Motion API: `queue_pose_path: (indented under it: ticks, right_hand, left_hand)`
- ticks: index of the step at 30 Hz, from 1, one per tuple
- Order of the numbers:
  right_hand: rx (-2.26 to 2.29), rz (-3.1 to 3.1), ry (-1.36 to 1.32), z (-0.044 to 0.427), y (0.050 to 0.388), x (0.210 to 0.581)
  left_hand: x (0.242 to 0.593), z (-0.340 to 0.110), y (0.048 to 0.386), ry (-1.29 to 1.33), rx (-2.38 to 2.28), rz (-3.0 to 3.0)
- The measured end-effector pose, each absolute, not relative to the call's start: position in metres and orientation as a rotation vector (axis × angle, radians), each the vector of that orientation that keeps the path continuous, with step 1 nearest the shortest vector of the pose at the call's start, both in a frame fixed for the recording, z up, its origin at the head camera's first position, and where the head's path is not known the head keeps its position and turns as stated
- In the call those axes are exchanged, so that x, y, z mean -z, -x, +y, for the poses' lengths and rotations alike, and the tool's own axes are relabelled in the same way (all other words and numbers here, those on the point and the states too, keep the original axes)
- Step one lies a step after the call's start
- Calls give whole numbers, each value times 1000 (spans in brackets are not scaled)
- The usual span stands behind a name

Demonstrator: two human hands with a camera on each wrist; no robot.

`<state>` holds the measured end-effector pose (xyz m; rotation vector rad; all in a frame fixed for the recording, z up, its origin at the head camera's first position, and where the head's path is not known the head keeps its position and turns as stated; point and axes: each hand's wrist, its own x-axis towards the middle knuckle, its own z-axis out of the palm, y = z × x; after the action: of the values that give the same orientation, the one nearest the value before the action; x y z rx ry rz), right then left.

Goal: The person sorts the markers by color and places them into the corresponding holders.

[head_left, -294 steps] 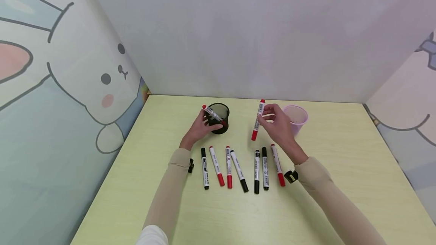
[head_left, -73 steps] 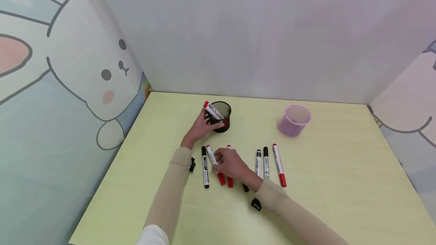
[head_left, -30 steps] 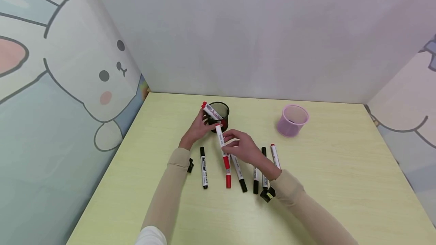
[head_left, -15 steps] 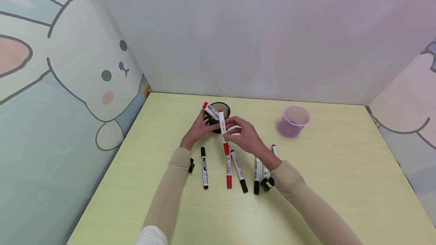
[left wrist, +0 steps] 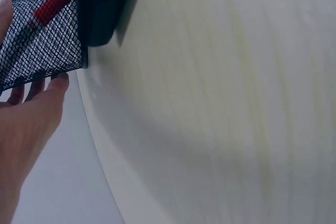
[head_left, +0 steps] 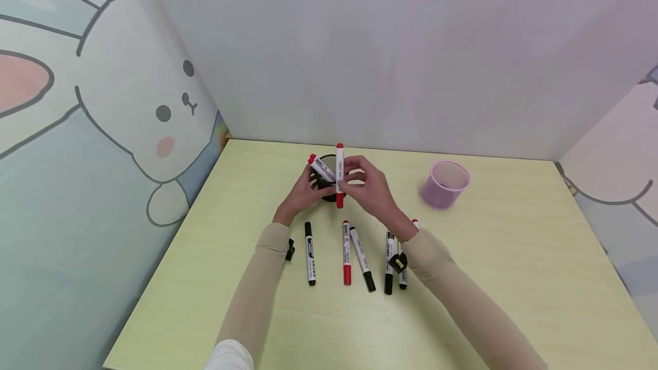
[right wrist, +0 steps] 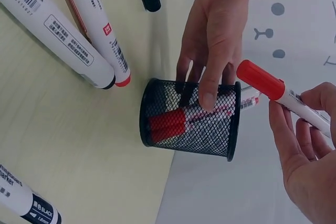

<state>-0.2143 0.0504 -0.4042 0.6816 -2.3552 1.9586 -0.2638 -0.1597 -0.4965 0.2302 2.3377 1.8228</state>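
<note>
A black mesh cup (right wrist: 202, 140) stands at the back left of the table with red-capped markers (head_left: 323, 169) leaning inside it. My left hand (head_left: 302, 196) grips its side, fingers and thumb around the mesh; in the left wrist view the mesh cup (left wrist: 52, 40) shows a red cap through its wall. My right hand (head_left: 372, 187) pinches a white marker with a red cap (head_left: 340, 170), held nearly upright, cap end down, just at the cup's right front. In the right wrist view this marker's red cap (right wrist: 260, 78) is beside the cup's open rim.
A pink cup (head_left: 445, 184) stands at the back right. On the table (head_left: 205, 301) lie a black-capped marker (head_left: 310, 253), a red-capped marker (head_left: 346, 253), and several others to the right, partly under the right wrist. Walls rise behind and at the sides.
My right hand has taken a red-capped marker from the row and carried it up and back to the mesh cup. Another red-capped marker has joined those in the cup since the oldest frame. My left hand stays.
</note>
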Motion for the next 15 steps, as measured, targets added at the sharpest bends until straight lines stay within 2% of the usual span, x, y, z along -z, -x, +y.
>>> queue_pose_path:
  ticks: [7, 15]
  right_hand:
    - [-1940, -2237, -642, 48, 221, 397]
    - [-2007, -2098, -544, 41, 257, 425]
  left_hand:
    - [499, -160, 264, -227, -1833, 2334]
    - [500, -160, 263, -193, -1813, 2344]
